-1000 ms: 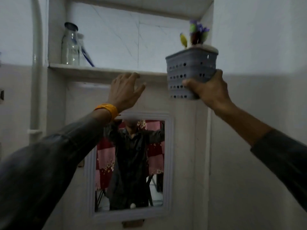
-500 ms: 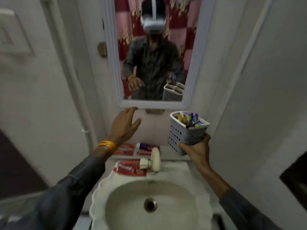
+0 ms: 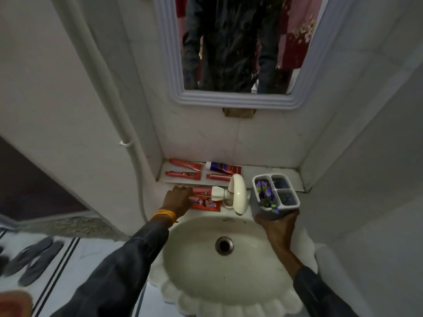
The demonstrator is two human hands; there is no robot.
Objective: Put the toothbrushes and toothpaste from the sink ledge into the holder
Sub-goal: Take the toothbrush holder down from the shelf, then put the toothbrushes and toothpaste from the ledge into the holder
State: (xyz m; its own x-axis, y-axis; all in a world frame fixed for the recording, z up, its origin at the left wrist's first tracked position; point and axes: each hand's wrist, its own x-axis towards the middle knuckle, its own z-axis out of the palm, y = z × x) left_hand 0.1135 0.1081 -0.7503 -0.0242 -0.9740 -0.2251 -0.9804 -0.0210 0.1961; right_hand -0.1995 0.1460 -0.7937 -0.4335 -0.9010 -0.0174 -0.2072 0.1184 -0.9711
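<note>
My right hand [image 3: 278,227] grips a grey three-compartment holder [image 3: 274,197] from below, at the sink's right rim; one compartment holds purple artificial flowers. My left hand [image 3: 177,201] rests, fingers down, on red toothpaste boxes [image 3: 206,202] lying on the sink rim left of the tap. On the ledge behind lie a red toothbrush pack [image 3: 186,165], another red toothbrush pack [image 3: 183,174], a toothpaste tube [image 3: 223,167] with a white cap and a further red pack [image 3: 218,177]. Whether the left hand's fingers have closed on a box is unclear.
A white tap [image 3: 238,194] stands between my hands, over the cream basin [image 3: 206,271]. A framed mirror [image 3: 233,97] hangs above the ledge. Walls close in left and right. Slippers [image 3: 34,259] lie on the floor at the left.
The view dropped from the high shelf to the sink. My right hand brought the holder down to the sink rim. My left hand came down from the wall onto the red boxes.
</note>
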